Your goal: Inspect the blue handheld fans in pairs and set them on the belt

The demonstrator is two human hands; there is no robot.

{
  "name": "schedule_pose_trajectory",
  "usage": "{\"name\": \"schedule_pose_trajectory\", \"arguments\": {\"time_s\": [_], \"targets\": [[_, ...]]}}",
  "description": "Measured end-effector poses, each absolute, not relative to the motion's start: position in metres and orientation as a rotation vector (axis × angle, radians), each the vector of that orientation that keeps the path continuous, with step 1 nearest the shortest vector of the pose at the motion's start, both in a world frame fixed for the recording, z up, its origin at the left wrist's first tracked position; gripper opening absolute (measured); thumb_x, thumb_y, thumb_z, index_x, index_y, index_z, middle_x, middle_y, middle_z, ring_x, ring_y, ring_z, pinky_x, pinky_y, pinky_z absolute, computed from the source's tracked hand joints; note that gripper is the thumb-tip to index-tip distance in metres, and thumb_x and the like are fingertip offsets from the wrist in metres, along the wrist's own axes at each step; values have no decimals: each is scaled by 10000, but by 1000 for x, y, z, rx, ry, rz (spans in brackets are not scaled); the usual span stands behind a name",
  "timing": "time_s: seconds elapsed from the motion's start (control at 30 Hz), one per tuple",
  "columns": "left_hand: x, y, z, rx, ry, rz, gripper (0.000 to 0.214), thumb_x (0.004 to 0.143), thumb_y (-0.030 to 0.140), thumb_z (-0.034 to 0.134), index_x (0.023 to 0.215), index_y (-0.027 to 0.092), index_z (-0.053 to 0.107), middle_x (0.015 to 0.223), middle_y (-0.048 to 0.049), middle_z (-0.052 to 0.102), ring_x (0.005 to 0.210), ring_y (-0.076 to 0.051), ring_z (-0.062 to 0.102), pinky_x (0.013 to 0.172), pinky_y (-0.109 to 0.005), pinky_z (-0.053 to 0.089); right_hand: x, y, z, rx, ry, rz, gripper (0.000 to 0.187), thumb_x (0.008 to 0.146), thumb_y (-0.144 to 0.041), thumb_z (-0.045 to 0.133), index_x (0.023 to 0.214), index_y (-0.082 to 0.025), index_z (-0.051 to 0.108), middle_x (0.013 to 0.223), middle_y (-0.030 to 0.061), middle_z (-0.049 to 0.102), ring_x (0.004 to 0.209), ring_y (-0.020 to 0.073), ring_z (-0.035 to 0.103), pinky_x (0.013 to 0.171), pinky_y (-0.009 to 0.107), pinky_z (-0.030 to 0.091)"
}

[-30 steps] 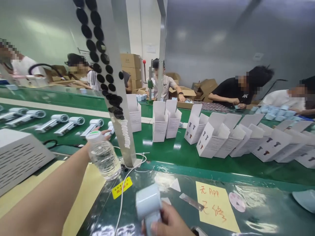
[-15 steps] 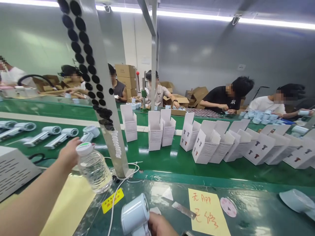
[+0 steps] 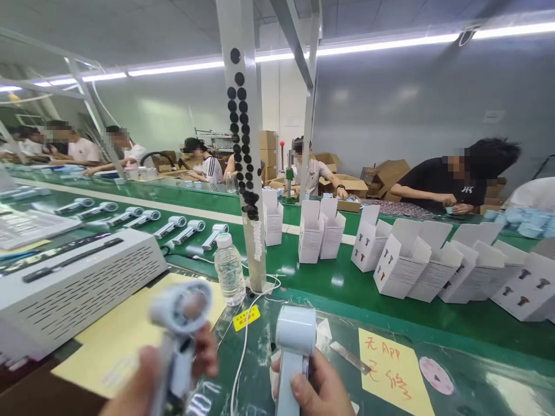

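In my left hand (image 3: 147,375) is a light-blue handheld fan (image 3: 167,309), smeared by motion, its round head up and its ringed opening turned toward the right. My right hand (image 3: 323,381) grips the handle of a second light-blue handheld fan (image 3: 297,329), upright above the green bench with its head's smooth side toward me. The two fans are apart. Between and beyond them stands a clear water bottle (image 3: 229,271) with a white cap. A yellow label (image 3: 246,318) and a white cable (image 3: 241,364) lie on the bench between my hands.
A row of more fans (image 3: 189,231) lies on the green conveyor (image 3: 277,277), left of a post (image 3: 243,115) with black discs. Open white boxes (image 3: 401,260) stand to the right. A vented case (image 3: 87,289) sits at left. Co-workers sit across the line.
My left hand has come back from the conveyor with a fan in it. My right hand's fan is now raised and more upright. The view has swung left.
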State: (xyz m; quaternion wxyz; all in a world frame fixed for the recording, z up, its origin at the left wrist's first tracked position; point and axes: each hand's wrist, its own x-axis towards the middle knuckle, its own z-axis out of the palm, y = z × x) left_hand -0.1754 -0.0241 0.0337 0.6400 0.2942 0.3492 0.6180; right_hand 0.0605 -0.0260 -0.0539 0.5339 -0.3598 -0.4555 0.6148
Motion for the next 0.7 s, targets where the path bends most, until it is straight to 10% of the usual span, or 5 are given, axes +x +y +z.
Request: {"name": "schedule_pose_trajectory", "arguments": {"time_s": [0.1, 0.27, 0.37, 0.5, 0.7], "targets": [[-113, -44, 1, 572, 672, 1092, 648, 654, 681, 711, 1042, 167, 782, 1132, -125, 759, 1152, -325, 651, 1021, -340, 507, 66, -45, -41, -1039, -1141, 1298, 755, 748, -774, 585, 1203, -173, 617, 992, 142, 747, 874, 310, 704, 813, 413, 549], [-70, -41, -19, 387, 463, 819, 544, 562, 607, 809, 884, 169, 812, 867, -98, 806, 882, -310, 750, 961, -395, 544, 73, -77, -24, -1378, -1249, 974, 650, 961, -519, 461, 1502, -188, 320, 1316, 142, 634, 1236, 291, 574, 1028, 389, 443], [-77, -31, -21, 306, 449, 721, 504, 573, 587, 815, 847, 164, 804, 925, -101, 802, 877, -298, 751, 923, -388, 565, 82, -84, -18, -1497, -1449, 1046, 808, 927, -430, 549, 1566, -135, 150, 1121, 140, 726, 1020, 289, 679, 852, 364, 523], [-93, -27, -11, 278, 436, 784, 478, 579, 577, 824, 857, 189, 789, 930, -85, 795, 914, -336, 742, 938, -488, 556, 107, -74, -10, -1631, -1737, 983, 407, 934, -316, 530, 1320, -200, 583, 710, 11, 728, 622, 193, 672, 589, 262, 474], [-92, -27, 2, 372, 395, 1018, 422, 512, 530, 879, 734, 199, 741, 930, -90, 783, 985, -367, 719, 974, -511, 536, 110, -41, -31, -1957, -1700, 510, 103, 837, -137, 585, 913, -159, 651, 959, 147, 682, 864, 295, 644, 695, 349, 445]]}}
